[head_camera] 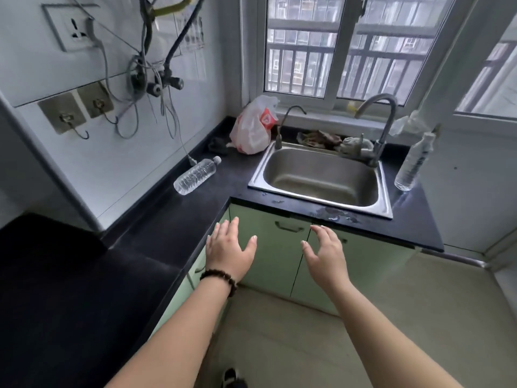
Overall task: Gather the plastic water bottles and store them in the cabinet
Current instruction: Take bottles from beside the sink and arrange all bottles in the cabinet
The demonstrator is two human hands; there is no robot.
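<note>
One clear plastic water bottle (196, 175) lies on its side on the black countertop (173, 228), left of the sink, close to the wall. A second clear bottle (414, 163) stands upright at the right of the sink. The pale green cabinet (268, 256) under the sink has its doors closed, with a dark handle (289, 227) on the left door. My left hand (229, 247), with a bead bracelet at the wrist, hovers open in front of the cabinet's left door. My right hand (326, 250) is open too, in front of the right door. Neither hand holds anything.
A steel sink (321, 177) with two taps sits under the window. A white and red plastic bag (253, 127) rests at the counter's back corner, with rags behind the sink. Cables and hooks hang on the left wall. Tiled floor lies below.
</note>
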